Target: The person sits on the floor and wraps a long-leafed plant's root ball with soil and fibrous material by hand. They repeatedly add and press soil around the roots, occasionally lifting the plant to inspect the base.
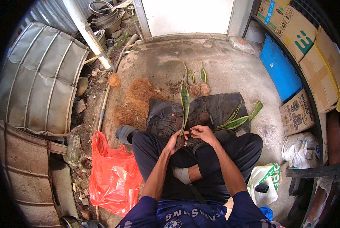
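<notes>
My left hand (172, 143) is closed around the base of a snake plant (184, 102), whose long yellow-edged leaf stands upright. A dark soil ball (180, 142) shows at the plant's foot, against my palm. Just to its right, my right hand (203, 133) has its fingers curled together; whatever may be between them is too small to name. Under and beyond both hands spreads a black plastic sheet (156, 114) with crumbs of soil. A round soil lump (204, 116) rests on it. More snake plant leaves (234, 123) lie at the sheet's right side.
Beyond the sheet are two small snake plants with wrapped root balls (195, 90). Brown coconut fibre (135, 104) is heaped to the left, above a red plastic bag (113, 174). Cardboard boxes (298, 112) and a blue container (280, 68) line the right; a white thread tangle (267, 133) lies nearby.
</notes>
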### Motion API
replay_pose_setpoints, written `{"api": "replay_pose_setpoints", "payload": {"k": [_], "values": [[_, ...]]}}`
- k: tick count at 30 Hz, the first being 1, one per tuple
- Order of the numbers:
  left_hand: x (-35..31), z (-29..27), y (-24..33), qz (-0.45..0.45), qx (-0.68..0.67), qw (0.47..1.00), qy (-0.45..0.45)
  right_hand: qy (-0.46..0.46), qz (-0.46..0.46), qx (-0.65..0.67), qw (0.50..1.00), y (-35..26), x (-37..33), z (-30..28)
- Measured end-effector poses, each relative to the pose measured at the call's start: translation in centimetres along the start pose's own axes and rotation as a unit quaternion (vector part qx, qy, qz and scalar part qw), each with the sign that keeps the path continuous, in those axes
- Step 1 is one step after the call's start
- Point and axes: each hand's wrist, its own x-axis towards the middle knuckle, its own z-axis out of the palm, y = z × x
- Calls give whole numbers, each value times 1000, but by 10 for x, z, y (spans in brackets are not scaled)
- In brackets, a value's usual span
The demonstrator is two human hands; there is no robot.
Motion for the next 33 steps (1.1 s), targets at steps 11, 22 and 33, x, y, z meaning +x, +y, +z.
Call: {"api": "replay_pose_setpoints", "payload": {"k": [11,22,33], "values": [[-2,1,1,17,-10,1000,6,-18,-6,32,999,-7,-4,5],[-4,3,2,2,24,1000,0,-45,-30,-1,999,-1,-1,6],[-1,4,2,2,-5,1000,31,62,-187,-275,941,-13,-14,13]]}}
